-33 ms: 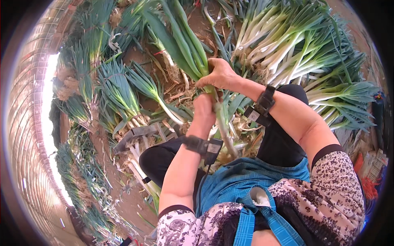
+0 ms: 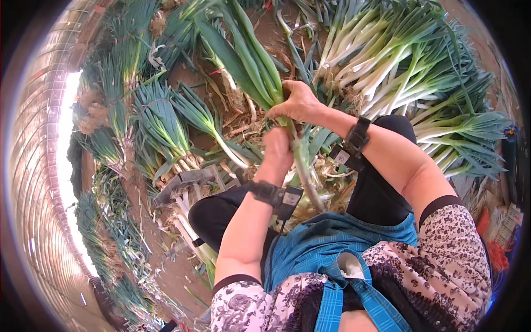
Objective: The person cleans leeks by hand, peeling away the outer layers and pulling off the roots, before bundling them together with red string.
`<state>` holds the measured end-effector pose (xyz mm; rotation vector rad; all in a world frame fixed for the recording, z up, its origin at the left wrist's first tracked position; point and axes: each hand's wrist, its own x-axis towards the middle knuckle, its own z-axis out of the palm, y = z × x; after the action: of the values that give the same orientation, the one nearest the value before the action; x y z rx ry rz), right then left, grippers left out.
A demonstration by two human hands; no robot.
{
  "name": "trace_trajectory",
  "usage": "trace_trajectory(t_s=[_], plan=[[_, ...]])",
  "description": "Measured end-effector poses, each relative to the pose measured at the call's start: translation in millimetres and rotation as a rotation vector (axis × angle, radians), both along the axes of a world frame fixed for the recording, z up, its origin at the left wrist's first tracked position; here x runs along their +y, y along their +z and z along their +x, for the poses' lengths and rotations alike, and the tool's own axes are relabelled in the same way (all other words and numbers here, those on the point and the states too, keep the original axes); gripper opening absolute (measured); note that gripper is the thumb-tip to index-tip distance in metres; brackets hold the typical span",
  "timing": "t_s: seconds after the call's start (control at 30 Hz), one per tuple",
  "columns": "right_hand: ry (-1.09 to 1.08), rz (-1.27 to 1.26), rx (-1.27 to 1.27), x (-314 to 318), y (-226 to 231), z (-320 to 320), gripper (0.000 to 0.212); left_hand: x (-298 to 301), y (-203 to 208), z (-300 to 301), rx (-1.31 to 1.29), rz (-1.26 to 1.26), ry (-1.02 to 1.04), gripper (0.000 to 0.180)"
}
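The person sits low among heaps of green onions, and both hands meet on one stalk, a green onion [image 2: 251, 61] whose long axis runs from its broad green leaves at the far upper left down toward the lap, where the pale shank [image 2: 303, 171] passes between the knees. The right hand [image 2: 298, 102] is the farther one, closed around the stalk where the leaves gather into the neck; the left hand [image 2: 277, 146] sits just below it, nearer the body, fingers curled about the white part, though the back of the hand hides exactly how they pinch. Both wrists carry black strapped bands [image 2: 357, 135]. To the right, close beside the right forearm, lies a pile of cleaned onions [image 2: 387, 61] with white stems pointing inward. To the left, bundles with roots and soil [image 2: 160, 122] lie on the earth floor [image 2: 166, 265], strewn with dry trimmings. A blue apron [image 2: 326, 243] covers the lap just under the stalk's lower end.
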<state>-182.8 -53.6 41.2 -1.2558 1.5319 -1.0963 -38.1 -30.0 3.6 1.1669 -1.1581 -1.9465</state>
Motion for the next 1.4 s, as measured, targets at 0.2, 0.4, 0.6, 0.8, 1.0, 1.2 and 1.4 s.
trace_trajectory(t_s=[0.2, 0.4, 0.6, 0.8, 1.0, 1.2, 1.4], plan=[[-0.07, -0.054, -0.06, -11.3, -15.0, -17.4, 0.054, 23.8, 27.0, -7.4, 0.019, -0.005, 0.219, 0.032], [-0.077, -0.163, 0.065, -1.8, 6.2, 2.9, 0.044, 14.6, 44.4, -6.0, -0.616, -0.774, 0.226, 0.022], [-0.12, -0.118, 0.188, 8.4, -22.6, 4.1, 0.048, 31.8, 34.6, -14.9, -0.747, -0.928, 0.232, 0.024], [-0.08, 0.014, 0.164, 15.4, 2.5, 1.1, 0.051, 40.8, 22.2, -15.3, -0.648, -0.912, 0.396, 0.018], [-0.075, 0.01, 0.199, 21.6, 6.7, -2.1, 0.051, 36.8, 12.0, -13.7, -0.581, -0.906, 0.309, 0.017], [-0.098, -0.023, 0.157, 28.7, -3.7, 3.4, 0.048, 51.5, 16.6, -19.8, -0.79, -1.151, 0.308, 0.013], [-0.195, -0.371, 0.136, 6.7, -38.6, -19.1, 0.043, 31.2, 13.1, -35.2, -0.911, -1.534, 0.029, 0.009]])
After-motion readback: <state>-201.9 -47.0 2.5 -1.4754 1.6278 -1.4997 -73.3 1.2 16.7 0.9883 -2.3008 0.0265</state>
